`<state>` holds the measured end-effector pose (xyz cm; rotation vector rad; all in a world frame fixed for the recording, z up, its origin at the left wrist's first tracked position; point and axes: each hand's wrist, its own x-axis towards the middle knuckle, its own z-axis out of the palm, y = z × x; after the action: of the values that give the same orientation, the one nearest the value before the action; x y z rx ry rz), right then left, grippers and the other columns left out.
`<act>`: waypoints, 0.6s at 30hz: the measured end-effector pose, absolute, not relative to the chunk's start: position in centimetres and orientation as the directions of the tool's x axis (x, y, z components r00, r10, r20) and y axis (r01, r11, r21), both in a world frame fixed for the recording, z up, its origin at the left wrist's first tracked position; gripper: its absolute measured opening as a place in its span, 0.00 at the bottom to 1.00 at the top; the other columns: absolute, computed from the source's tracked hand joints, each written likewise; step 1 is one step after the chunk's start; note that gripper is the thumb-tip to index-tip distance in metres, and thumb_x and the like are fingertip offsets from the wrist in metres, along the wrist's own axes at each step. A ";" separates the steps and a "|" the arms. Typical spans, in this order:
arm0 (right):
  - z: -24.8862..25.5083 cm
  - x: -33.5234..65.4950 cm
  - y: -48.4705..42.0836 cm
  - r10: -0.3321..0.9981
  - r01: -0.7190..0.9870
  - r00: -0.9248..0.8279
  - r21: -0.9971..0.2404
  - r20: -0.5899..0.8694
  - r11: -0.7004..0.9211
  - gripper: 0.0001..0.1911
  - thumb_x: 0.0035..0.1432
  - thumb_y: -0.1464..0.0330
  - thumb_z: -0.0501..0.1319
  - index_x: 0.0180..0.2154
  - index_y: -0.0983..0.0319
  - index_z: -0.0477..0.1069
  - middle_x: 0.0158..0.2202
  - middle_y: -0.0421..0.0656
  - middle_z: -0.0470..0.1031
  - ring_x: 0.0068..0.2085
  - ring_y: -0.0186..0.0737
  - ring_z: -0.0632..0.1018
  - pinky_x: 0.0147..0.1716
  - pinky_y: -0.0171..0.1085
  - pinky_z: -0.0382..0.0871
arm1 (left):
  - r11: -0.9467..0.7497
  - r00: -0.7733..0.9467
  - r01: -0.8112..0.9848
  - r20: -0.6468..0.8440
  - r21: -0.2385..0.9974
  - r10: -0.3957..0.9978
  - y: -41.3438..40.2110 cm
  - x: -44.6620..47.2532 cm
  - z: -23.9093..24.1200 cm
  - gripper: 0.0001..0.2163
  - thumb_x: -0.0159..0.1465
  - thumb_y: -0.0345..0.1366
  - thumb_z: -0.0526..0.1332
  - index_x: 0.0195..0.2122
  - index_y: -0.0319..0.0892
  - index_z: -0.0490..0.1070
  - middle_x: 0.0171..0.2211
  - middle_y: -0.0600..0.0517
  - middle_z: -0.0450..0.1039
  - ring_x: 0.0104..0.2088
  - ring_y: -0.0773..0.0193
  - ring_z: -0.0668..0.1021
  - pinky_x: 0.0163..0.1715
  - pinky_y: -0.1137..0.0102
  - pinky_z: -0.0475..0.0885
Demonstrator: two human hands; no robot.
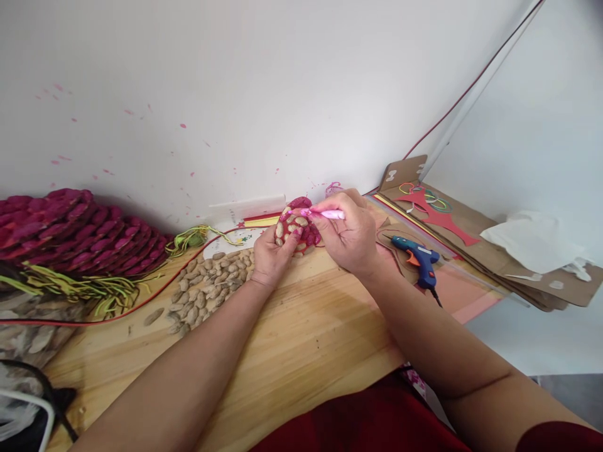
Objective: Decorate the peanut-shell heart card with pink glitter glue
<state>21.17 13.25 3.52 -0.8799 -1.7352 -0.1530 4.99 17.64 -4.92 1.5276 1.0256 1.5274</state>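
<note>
My left hand [276, 252] grips a red piece covered with peanuts [298, 221], some bare tan and some painted magenta. In my right hand [351, 229] is a paintbrush with a pink handle [333, 215], pinched between thumb and fingers. The brush's tip end meets the upper part of the peanut-covered piece, and pink paint shows there. A spread of loose unpainted peanuts [211, 285] lies on the wooden table [301, 339], left of my left hand. Behind my right hand, a pink-smeared clear object [333, 188] is partly hidden.
Stacked magenta peanut-covered pieces [80, 232] with yellow-green yarn fringes [85, 285] stand at left. A red cord [188, 262] crosses the table. At right are a blue glue gun [419, 257], cardboard [490, 251], red cutouts [447, 223] and white tissue [532, 242]. Pink specks dot the wall [183, 125].
</note>
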 end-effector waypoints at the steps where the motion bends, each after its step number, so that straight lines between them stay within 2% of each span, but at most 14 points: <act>1: 3.5 21.2 13.2 0.474 0.610 -0.085 -0.331 0.876 0.720 0.04 0.69 0.64 0.65 0.39 0.56 0.75 0.36 0.42 0.82 0.42 0.45 0.79 0.50 0.50 0.69 | -0.421 -0.021 0.044 0.422 0.906 0.906 17.7 5.0 -5.1 0.13 0.61 0.47 0.70 0.36 0.42 0.79 0.32 0.52 0.79 0.32 0.62 0.75 0.38 0.69 0.73; 10: 2.4 21.9 14.8 0.493 0.509 0.005 -0.426 0.870 0.747 0.05 0.70 0.62 0.63 0.41 0.56 0.74 0.38 0.42 0.81 0.41 0.43 0.79 0.46 0.47 0.72 | -0.427 -0.033 0.062 0.429 0.902 0.902 17.8 5.1 -5.1 0.15 0.61 0.49 0.69 0.38 0.42 0.79 0.35 0.50 0.81 0.35 0.60 0.78 0.42 0.66 0.76; 15: 2.6 21.6 14.3 0.512 0.508 -0.032 -0.427 0.858 0.748 0.05 0.70 0.63 0.64 0.41 0.57 0.75 0.38 0.43 0.81 0.42 0.43 0.80 0.47 0.47 0.72 | -0.424 -0.032 0.087 0.428 0.901 0.903 17.7 5.1 -4.9 0.14 0.61 0.49 0.69 0.37 0.42 0.79 0.33 0.50 0.80 0.33 0.62 0.77 0.39 0.68 0.75; 18: 2.5 21.5 14.4 0.516 0.523 -0.027 -0.428 0.856 0.737 0.06 0.69 0.62 0.64 0.41 0.57 0.75 0.38 0.43 0.81 0.42 0.43 0.80 0.47 0.47 0.72 | -0.425 -0.031 0.075 0.428 0.902 0.903 17.7 5.1 -5.0 0.15 0.61 0.49 0.69 0.39 0.42 0.80 0.35 0.49 0.82 0.34 0.61 0.78 0.40 0.67 0.76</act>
<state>21.50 14.36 2.53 -0.8418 -1.6638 -0.0061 5.08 17.70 -4.98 1.5589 1.0532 1.5330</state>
